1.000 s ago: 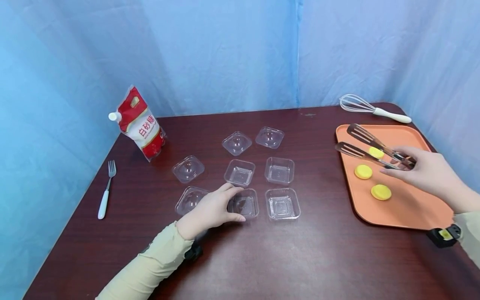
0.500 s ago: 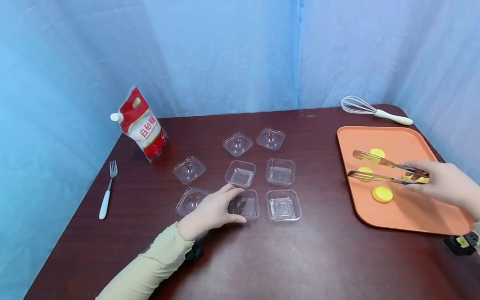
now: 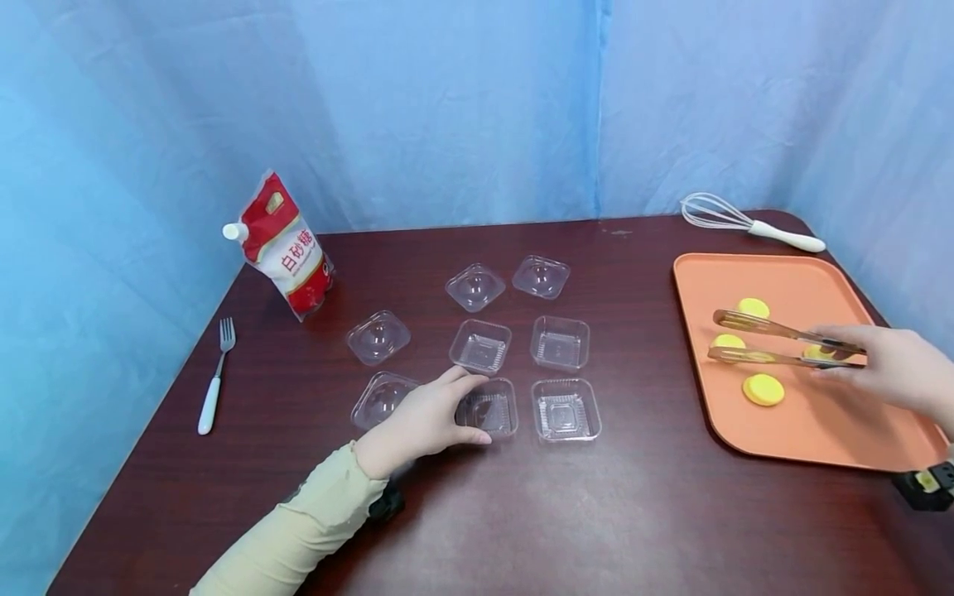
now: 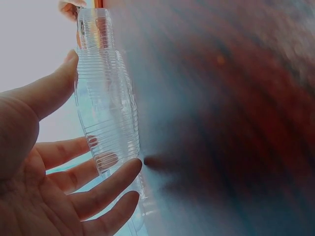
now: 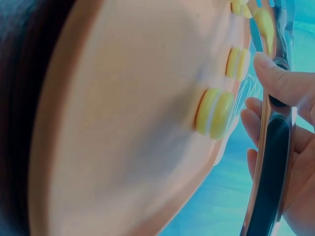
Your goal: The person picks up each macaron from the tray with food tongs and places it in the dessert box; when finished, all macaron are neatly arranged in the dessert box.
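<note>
The leftmost yellow cookie [image 3: 728, 340] lies on the tray [image 3: 790, 439], left of the nearer right hand [image 3: 905, 364], which grips the tongs [image 5: 275, 142]; their long axis runs across the tray, spread ends pointing left, one crossing over the cookie, contact unclear, while the left hand [image 3: 421, 418] holds a clear box [image 3: 492, 410] between thumb and fingers

Left sleeve [image 3: 291, 521] is long, loose, pale cream, wrinkled, gathered at the cuff; dark device [image 3: 386, 502] sits under that wrist. Black block [image 3: 922, 495] with yellow patch [image 3: 927, 481] on the other wrist. Left hand [image 3: 421, 414] and right hand [image 3: 898, 368] bare.
</note>
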Motion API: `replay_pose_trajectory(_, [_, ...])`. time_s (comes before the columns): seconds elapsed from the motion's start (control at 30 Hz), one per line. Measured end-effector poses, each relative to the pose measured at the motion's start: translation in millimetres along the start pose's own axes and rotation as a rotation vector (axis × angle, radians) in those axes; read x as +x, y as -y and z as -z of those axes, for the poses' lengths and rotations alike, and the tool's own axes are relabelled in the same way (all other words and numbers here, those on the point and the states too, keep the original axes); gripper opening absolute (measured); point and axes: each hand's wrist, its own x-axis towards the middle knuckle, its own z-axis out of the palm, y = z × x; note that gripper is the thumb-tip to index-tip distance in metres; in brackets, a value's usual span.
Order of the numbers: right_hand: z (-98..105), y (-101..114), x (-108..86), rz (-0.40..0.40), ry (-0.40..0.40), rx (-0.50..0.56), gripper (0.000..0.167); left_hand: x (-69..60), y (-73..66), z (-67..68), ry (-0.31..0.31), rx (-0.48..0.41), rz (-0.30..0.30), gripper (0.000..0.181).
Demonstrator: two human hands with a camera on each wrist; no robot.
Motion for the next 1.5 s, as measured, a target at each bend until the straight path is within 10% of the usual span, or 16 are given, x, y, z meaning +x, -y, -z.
replay_pose_trajectory(0.87, [22, 31, -3.1, -0.031, -0.035, 0.019, 0.038, 1.7, 0.9, 0.2, 0.013, -0.007, -0.005, 0.076])
replay_pose_trajectory(1.27, [-19, -27, 1.9, -0.025, -0.075, -0.066, 0.044, 1.9, -0.1, 2.7, 0.008, -0.013, -0.017, 0.074])
replay_pose_trajectory(1.5, [-19, -25, 4.1, 0.007, -0.125, -0.061, 0.037, 1.3, 1.4, 1.1, 0.010, -0.013, -0.016, 0.075])
